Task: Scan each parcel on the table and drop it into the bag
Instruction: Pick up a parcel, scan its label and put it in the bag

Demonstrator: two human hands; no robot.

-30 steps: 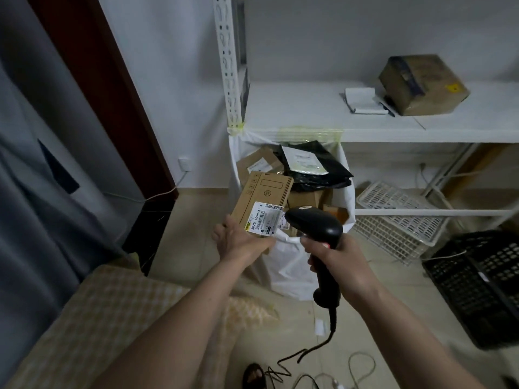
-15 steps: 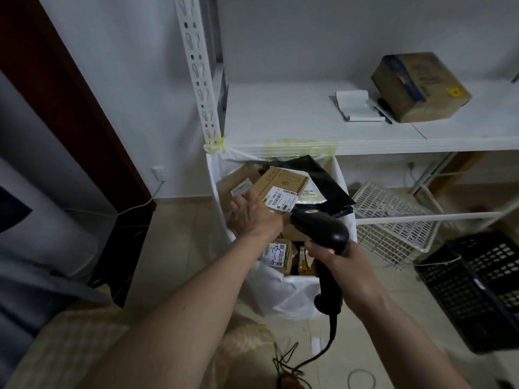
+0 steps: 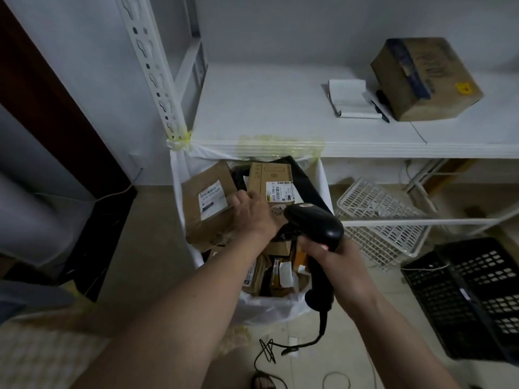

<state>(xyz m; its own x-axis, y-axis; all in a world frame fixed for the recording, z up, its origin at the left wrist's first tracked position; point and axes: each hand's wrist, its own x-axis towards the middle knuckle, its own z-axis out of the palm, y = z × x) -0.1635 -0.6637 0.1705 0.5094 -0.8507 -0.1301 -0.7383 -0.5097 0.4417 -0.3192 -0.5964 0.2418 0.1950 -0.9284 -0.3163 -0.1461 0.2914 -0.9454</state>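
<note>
Change: a second ago the left hand (image 3: 254, 213) held the flat box (image 3: 271, 179) up in front of the scanner (image 3: 317, 223); now the box lies on top of the pile inside the white bag (image 3: 269, 307).
Meaning: this parcel looks scanned and delivered, so the next one should come from the bench, which is out of view here.
Left hand: just at the box's near edge, fingers hidden behind the knuckles; I cannot tell if it grips or has let go.
Right hand (image 3: 341, 265): wrapped round the scanner's handle, held over the bag.
Count in bag: two brown boxes on top, one black mailer (image 3: 306, 186), several smaller packets below, too jumbled to number.
Count on shelf (image 3: 266, 108): one worn box (image 3: 424, 78), one notepad (image 3: 351, 98).
Floor: one white basket (image 3: 379, 217), one black crate (image 3: 471, 299).
</note>
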